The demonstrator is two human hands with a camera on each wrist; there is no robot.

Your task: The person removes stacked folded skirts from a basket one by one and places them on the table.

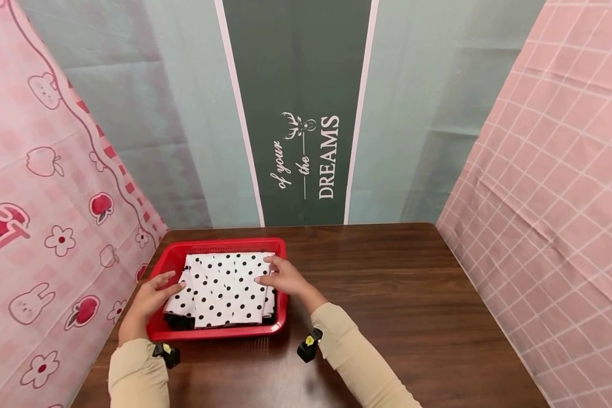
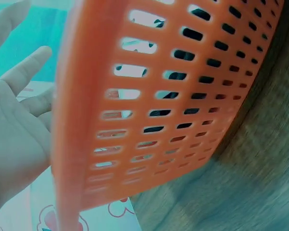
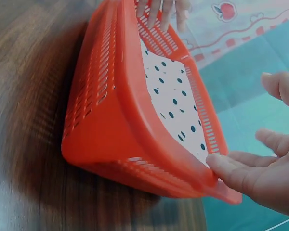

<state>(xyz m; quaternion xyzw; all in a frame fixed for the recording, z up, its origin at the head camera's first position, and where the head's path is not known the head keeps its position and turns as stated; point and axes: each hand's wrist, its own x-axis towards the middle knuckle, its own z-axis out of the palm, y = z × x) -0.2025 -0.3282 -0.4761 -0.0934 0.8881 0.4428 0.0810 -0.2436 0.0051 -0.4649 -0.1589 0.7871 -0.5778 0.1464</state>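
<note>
A red plastic basket (image 1: 219, 334) with slotted sides stands on the table. Folded white cloth with black dots (image 1: 229, 292) lies in it, over something black (image 1: 179, 322) that shows at the lower left corner. My left hand (image 1: 145, 299) hovers at the basket's left end, its fingers spread and relaxed near the cloth's edge. Over the right end, my right hand (image 1: 287, 277) has its fingers loosely extended by the cloth's right edge. The right wrist view shows that hand's thumb (image 3: 229, 168) close to the basket rim; whether it touches cannot be told. Neither hand grips anything.
The dark brown wooden table (image 1: 377, 294) extends to the right of the basket. A pink patterned curtain (image 1: 56, 226) hangs close on the left, a pink grid curtain (image 1: 551, 198) on the right. A green and grey curtain (image 1: 306, 68) hangs behind the table.
</note>
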